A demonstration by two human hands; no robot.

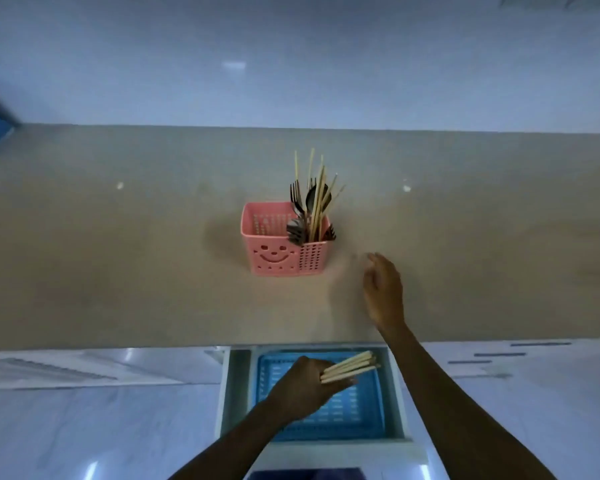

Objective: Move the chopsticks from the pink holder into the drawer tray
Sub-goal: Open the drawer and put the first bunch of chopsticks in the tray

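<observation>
Wooden chopsticks (349,367) are hanging over the blue tray (368,407), clamped in the left hand (309,382); more are waiting in the pink holder (284,251), the right hand (383,292) reaching loose-fingered, empty.

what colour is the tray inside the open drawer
Blue, with a perforated base: the drawer tray shows best in the head view, below the left hand.
</observation>
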